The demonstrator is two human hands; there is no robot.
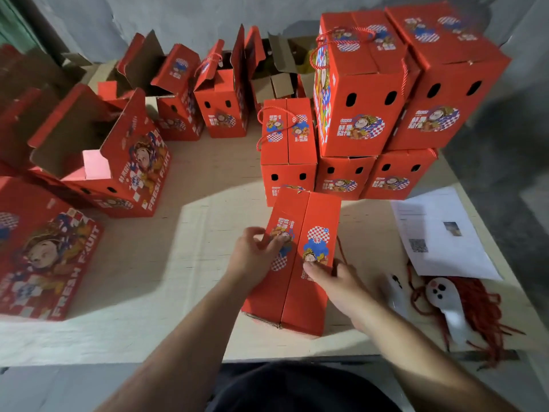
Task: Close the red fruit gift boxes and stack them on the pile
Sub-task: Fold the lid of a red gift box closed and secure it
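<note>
Head view: a closed red box stands on the table near its front edge, just in front of the pile of shut boxes. The left hand grips the box's left top flap, fingers curled over it — the right hand holds the right side, thumb pressed on top. Open boxes stand at left — papers lie at right.
</note>
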